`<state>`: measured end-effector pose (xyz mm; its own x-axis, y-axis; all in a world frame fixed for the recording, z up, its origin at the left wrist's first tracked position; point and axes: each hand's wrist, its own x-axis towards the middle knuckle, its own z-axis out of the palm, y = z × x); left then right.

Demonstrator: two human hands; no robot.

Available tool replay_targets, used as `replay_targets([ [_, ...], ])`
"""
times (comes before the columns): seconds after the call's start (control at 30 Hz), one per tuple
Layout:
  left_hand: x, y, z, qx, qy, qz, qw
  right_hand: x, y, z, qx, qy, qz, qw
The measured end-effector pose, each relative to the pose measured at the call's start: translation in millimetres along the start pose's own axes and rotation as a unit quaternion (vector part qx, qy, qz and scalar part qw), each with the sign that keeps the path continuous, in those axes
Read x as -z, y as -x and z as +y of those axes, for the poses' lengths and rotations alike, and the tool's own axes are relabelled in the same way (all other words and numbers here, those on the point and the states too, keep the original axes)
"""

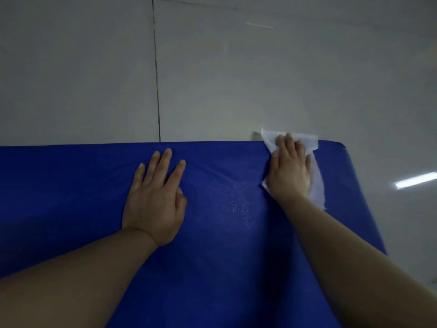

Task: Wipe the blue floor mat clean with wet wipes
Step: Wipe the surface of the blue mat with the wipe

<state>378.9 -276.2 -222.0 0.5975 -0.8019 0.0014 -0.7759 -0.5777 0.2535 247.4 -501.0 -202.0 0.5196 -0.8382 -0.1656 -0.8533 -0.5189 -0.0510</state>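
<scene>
The blue floor mat fills the lower part of the view, with its far edge running across the middle and a rounded far right corner. My right hand presses flat on a white wet wipe near that far right corner; the wipe overhangs the mat's far edge. My left hand lies flat on the mat near its far edge, fingers spread, holding nothing. A damp, speckled patch shines on the mat between the two hands.
Grey glossy floor tiles lie beyond and to the right of the mat, with a dark grout line running away from me. A ceiling light's reflection glares on the floor at the right.
</scene>
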Motion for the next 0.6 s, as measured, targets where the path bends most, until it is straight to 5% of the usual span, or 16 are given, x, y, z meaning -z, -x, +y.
replay_targets([
  [0.2, 2, -1, 0, -0.007, -0.010, -0.007, 1.000, -24, 89, -86, 0.255, -0.060, -0.036, 0.964],
  [0.27, 1, -1, 0, -0.004, -0.003, -0.008, 1.000, -26, 91, -75, 0.278, -0.042, -0.023, 0.959],
  [0.37, 1, -1, 1, 0.003, 0.001, -0.002, 1.000, -20, 65, -18, 0.150, 0.051, 0.006, 0.987],
  [0.5, 0, -1, 0, 0.007, 0.003, -0.003, 1.000, -1, 49, 23, -0.112, -0.018, -0.035, 0.993],
  [0.6, 0, -1, 1, 0.008, 0.005, -0.006, 1.000, -9, 70, -16, -0.043, -0.005, -0.035, 0.998],
])
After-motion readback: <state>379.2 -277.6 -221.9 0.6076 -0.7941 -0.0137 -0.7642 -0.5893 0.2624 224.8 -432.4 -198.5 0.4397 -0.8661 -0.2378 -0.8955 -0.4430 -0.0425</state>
